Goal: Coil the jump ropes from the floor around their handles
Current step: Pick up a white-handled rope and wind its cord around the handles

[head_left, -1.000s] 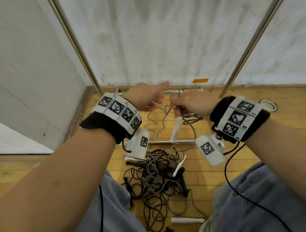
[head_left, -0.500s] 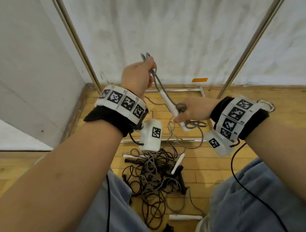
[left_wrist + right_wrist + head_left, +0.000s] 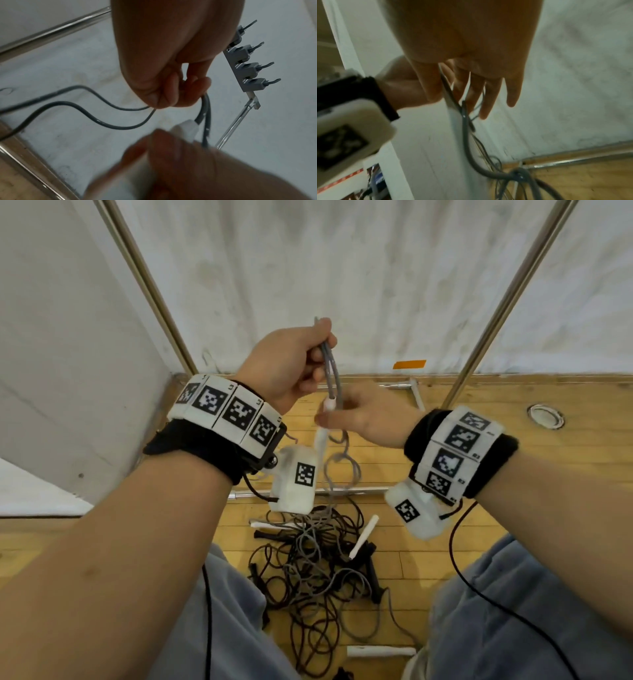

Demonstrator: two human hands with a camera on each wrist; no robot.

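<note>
My left hand (image 3: 317,364) is raised in front of the wall and pinches a doubled loop of the grey jump rope (image 3: 330,371). Just below it my right hand (image 3: 342,414) holds that rope's white handle (image 3: 322,440) nearly upright. The rope runs from the handle's top up into the left fingers, and loose grey loops hang under the handle. In the left wrist view the left hand (image 3: 171,97) curls round the grey rope (image 3: 205,106) above the white handle (image 3: 186,128). On the floor between my knees lies the tangled pile of grey and black ropes (image 3: 318,563).
Loose white handles (image 3: 364,534) (image 3: 380,650) and black handles (image 3: 371,570) lie in the pile. A metal bar (image 3: 356,492) crosses the wooden floor beyond it. Two slanted metal poles (image 3: 150,289) (image 3: 507,289) frame the white wall. A round floor socket (image 3: 545,416) sits far right.
My left hand rose from handle height, drawing the grey rope up as a loop. Over the last half second my right hand moved left and turned the handle from slanted to nearly upright.
</note>
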